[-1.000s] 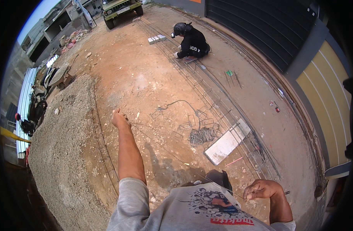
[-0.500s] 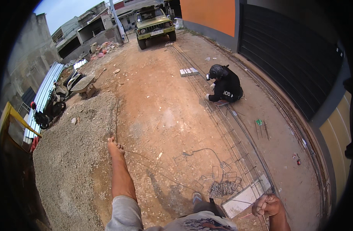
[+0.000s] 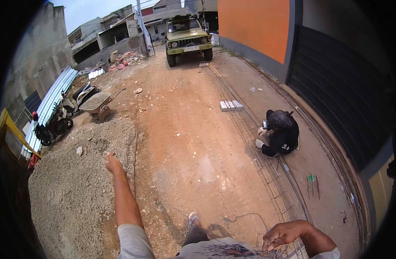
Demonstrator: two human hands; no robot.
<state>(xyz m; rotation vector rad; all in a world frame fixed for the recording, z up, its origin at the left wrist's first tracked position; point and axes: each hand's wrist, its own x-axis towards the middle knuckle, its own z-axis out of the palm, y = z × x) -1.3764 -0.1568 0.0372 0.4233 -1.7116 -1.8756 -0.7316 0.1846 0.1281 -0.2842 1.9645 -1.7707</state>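
Note:
My left arm stretches forward over the grey gravel pile (image 3: 72,185), and my left hand (image 3: 113,163) is closed at its end. A thin wire (image 3: 178,210) slants across the dirt between my arms; its left end runs up toward this hand, though the grip itself is hard to see. Low on the right, my right hand (image 3: 286,234) is bent at the wrist with its fingers curled, and what they hold is hidden. Beside and beyond it lies a long rebar cage (image 3: 273,185) of thin bars with cross ties. Bent wire (image 3: 245,216) lies on the ground near that hand.
A person in black (image 3: 282,134) crouches at the cage's right side, gloved hands on it. A white block (image 3: 231,105) sits under the cage. Long bars (image 3: 332,159) run along the right wall. A wheelbarrow (image 3: 94,103), motorbikes (image 3: 55,125) and a green jeep (image 3: 188,41) stand farther off.
My left hand has moved left over the gravel. My right hand has turned, its fingers now pointing left and down. The view has shifted, so the pile of wire ties has mostly dropped from sight.

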